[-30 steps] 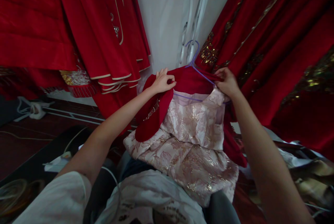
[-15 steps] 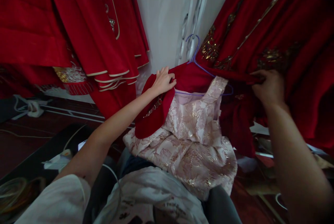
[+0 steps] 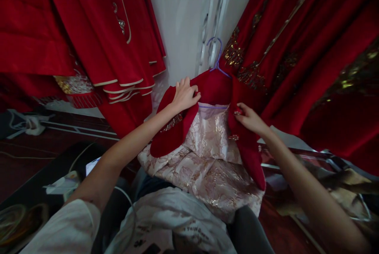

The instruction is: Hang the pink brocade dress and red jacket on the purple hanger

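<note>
A red jacket (image 3: pixel 214 88) with gold trim hangs over a pink and gold brocade dress (image 3: pixel 210 155) on a purple hanger (image 3: pixel 216 58). My left hand (image 3: pixel 184 96) is closed on the jacket's left shoulder and front panel. My right hand (image 3: pixel 248 119) pinches the edge of the jacket's right front panel, which now lies over the dress. The dress skirt spreads down over my lap.
Red embroidered garments (image 3: pixel 89 36) hang at the left and more red garments (image 3: pixel 304 48) at the right, with a white wall (image 3: pixel 180 21) between. White cables (image 3: pixel 26 125) lie on the dark floor at left. A white bag (image 3: pixel 166 222) rests near my body.
My right hand let go of the hanger's right end, reached out right for the red jacket's right side, and has pulled that panel across the front of the dress. My left hand stayed put.
</note>
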{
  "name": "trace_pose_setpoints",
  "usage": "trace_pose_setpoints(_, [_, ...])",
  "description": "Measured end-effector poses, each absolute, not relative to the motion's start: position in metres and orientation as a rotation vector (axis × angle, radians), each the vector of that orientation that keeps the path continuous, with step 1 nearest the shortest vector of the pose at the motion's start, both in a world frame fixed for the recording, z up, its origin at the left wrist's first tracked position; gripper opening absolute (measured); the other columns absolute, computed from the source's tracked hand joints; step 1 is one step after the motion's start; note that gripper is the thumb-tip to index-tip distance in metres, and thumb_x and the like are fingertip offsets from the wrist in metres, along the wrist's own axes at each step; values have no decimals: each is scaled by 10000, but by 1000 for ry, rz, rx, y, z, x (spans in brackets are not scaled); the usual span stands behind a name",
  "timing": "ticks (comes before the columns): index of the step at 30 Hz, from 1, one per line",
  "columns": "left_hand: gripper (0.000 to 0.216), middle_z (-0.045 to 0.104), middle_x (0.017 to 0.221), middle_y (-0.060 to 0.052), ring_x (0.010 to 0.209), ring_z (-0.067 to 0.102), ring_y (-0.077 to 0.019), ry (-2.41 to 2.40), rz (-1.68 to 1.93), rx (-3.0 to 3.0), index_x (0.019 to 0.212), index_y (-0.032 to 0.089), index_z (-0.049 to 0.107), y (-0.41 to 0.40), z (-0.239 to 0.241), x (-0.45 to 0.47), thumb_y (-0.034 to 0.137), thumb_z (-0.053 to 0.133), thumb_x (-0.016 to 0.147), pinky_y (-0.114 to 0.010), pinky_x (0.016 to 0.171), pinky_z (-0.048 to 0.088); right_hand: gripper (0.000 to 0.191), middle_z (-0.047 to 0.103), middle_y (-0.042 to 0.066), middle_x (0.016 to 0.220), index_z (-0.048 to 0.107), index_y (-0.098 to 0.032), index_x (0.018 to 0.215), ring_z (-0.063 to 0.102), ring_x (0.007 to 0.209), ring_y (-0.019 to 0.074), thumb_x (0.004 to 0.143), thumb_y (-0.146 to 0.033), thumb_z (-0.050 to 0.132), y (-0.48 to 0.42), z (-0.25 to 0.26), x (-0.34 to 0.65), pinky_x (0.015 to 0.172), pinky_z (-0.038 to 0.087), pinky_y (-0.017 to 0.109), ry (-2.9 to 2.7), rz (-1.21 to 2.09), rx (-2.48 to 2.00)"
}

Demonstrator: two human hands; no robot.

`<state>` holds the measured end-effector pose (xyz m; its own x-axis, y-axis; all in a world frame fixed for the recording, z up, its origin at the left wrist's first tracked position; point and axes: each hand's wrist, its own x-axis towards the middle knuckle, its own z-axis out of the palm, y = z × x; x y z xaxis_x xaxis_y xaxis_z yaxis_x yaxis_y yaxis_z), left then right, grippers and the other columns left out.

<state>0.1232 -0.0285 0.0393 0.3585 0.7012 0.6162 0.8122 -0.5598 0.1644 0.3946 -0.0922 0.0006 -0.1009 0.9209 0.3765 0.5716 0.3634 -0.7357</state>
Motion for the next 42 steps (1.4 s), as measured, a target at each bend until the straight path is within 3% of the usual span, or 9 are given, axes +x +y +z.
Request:
trace_pose_setpoints(8, [224,513,1152,-169,1182,422,-384,-1392,-1015,-2409,863,167,640,-27,44,112,377,564,849,-535,951,328,272,623,46,903,496,-215,922,591,836,214,652,-186,492,-97,-11,313,803,490,341,-1906,588,-1149])
trace_pose_setpoints(12, [184,458,1301,-152,1260,373,-358,-1359,-1118,-2352,859,179,620,-33,32,111,351,553,852,-534,1013,303,503,603,86,965,419,-164,1134,600,826,229,661,-225,580,-107,-7,313,774,504,381,-1778,291,-1279])
trace_pose_setpoints(15, [146,358,1422,-127,1330,293,-349,-1326,-1211,-2250,868,185,582,-49,12,115,324,576,825,-547,1075,236,695,525,149,1179,328,-146,1280,571,984,245,657,-234,626,-109,-2,316,828,498,396,-1689,2,-1192])
trace_pose_setpoints(19, [226,410,1349,-152,1239,391,-345,-1364,-1250,-2235,915,186,540,-67,-13,119,289,655,749,-495,992,351,441,568,105,1132,504,-191,1146,552,1046,242,715,-199,593,-107,5,319,913,459,387,-1777,-198,-1145])
trace_pose_setpoints(23, [181,566,1010,-94,964,540,-250,-1407,-1335,-2343,933,193,502,-67,-24,114,235,599,785,-386,844,435,215,641,43,886,580,-193,1001,595,739,172,789,-194,542,-106,6,324,764,476,308,-1637,-205,-1234])
trace_pose_setpoints(27, [174,578,856,-16,740,561,-147,-1315,-1547,-2531,936,200,463,-63,-23,115,175,559,793,-263,699,443,214,664,28,811,600,-191,1033,549,567,130,885,-263,462,-110,1,316,620,444,263,-1634,-75,-1262])
trace_pose_setpoints(33, [76,511,662,46,579,500,-103,-1256,-1756,-2452,853,202,485,-52,23,114,234,554,849,-232,584,370,234,659,60,894,533,-199,988,629,753,167,901,-415,507,-103,17,322,690,473,287,-1489,-93,-1185])
trace_pose_setpoints(38, [235,455,661,44,640,474,-103,-1125,-2097,-2232,773,207,426,-17,80,82,345,567,902,-247,634,406,245,593,51,778,502,-224,826,566,712,155,909,-454,498,-78,67,385,693,453,295,-1248,-235,-1109])
trace_pose_setpoints(42, [250,453,689,49,654,451,-85,-1071,-2177,-2282,774,210,407,-21,83,73,349,563,911,-245,664,433,256,567,25,725,495,-234,789,543,667,141,907,-461,504,-82,79,396,635,443,271,-1245,-83,-1075])
